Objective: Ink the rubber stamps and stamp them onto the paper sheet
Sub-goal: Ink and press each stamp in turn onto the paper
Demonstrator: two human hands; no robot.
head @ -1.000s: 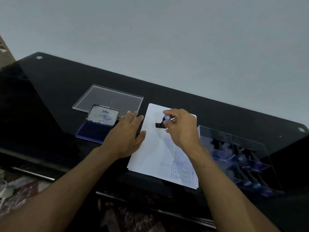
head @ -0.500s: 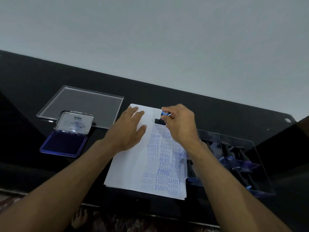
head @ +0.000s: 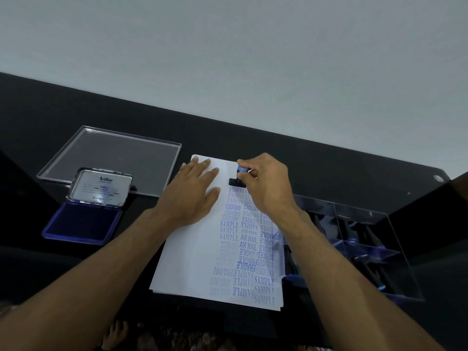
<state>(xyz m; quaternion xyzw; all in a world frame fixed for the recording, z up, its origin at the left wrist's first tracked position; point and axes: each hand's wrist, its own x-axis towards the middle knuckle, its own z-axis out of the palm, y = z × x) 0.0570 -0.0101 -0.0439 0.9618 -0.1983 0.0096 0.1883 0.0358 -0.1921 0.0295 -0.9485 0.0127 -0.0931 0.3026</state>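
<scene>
- The right hand [head: 263,183] pinches a rubber stamp [head: 239,177] by its blue knob, fingers curled round the top; the black base sits on the far end of the paper sheet [head: 192,259], just above the topmost row of prints.
- The left hand [head: 190,196] lies flat with straight fingers on the sheet's far left part, beside the stamp, holding nothing.
- The stamp looks small, light and rigid, with a narrow handle. I judge the knob the right place to hold it: a fingertip grip there keeps the base level. A tilt would likely leave a faint or partial mark.
- The sheet is thin and limp and lies on what looks like a small stack, on a glossy black table [head: 316,173]. It would probably slide or lift with the stamp, so a flat palm near the stamp seems wise.
- The open ink pad [head: 81,222], blue, with its lid raised, lies well to the left, in front of a clear acrylic tray [head: 114,153]. Its surface is likely soft, needing only a light dab.
- A clear organizer [head: 362,249] with more stamps stands at the sheet's right edge.
</scene>
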